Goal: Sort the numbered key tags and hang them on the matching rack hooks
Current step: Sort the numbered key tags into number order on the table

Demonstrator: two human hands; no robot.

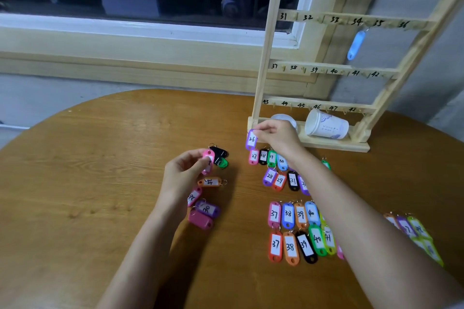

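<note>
My right hand (277,138) pinches the ring of a purple tag numbered 26 (251,140), which dangles just left of the wooden rack (266,40). In my left hand (184,170) is a pink tag (208,158), held above a loose pile of unsorted tags (204,198). Sorted tags lie in rows under my right arm: 27 to 30 (267,157), then 28, 29, 31 (280,179), then 37 to 40 (292,214) and a second 37 to 41 row (298,246). One blue tag (356,44) hangs from the rack's top bar near hook 34.
The rack stands at the back right of the round wooden table (100,183), its bars numbered 31 to 48. A paper cup (326,124) lies tipped on the rack base beside a second cup (283,118). More tags (411,231) lie at far right. A window sill runs behind.
</note>
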